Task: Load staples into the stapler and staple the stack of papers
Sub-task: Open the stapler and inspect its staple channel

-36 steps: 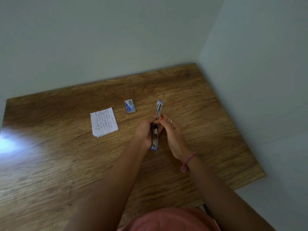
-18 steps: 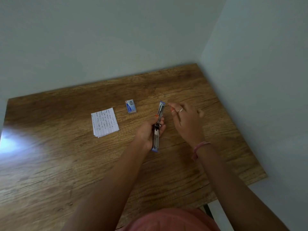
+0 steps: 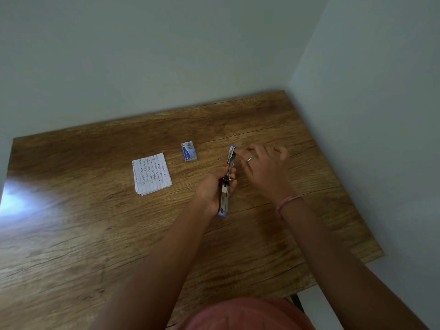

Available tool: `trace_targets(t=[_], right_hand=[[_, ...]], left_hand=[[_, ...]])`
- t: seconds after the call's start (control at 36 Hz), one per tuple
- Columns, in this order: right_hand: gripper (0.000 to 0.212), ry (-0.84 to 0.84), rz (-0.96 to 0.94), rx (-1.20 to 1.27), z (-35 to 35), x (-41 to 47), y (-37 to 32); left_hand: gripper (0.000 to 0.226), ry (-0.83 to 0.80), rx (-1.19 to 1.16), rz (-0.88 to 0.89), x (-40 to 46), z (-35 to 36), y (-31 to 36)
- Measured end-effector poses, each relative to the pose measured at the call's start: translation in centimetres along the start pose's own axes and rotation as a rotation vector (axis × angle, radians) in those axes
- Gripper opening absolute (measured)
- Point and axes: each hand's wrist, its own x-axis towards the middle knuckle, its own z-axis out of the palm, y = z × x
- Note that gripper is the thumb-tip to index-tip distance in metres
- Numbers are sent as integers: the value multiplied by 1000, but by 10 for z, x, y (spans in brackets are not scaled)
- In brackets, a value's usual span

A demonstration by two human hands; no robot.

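Gripping opened blue-ended stapler (image 3: 226,184), left hand (image 3: 212,191); metal channel exposed.

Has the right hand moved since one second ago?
Yes. The right hand left the middle of the stapler and went right and toward the far wall; the staple box stayed.

Glossy wood table (image 3: 95,234); paper stack (image 3: 152,173)

The left hand (image 3: 212,191) covers the stapler's (image 3: 227,184) middle. Whether staples lie in its opened channel is too small to tell. The right hand's (image 3: 264,170) fingertips blur at its far tip. The desk (image 3: 71,246) runs off the lower left.
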Motion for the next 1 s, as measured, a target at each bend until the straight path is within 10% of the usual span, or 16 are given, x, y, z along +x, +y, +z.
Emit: trace_targets(t=[0.61,0.86,1.0], right_hand=[[37,-65,-151,32,6,-18,0],[35,54,333,911,16,-24,-10],[28,49,478,940,26,-25,-12]], left_hand=[[17,3,-10,12,0,-1,-1],[15,5,-13,16,0,0,-2],[17,-8,-18,25,0,-1,-2]])
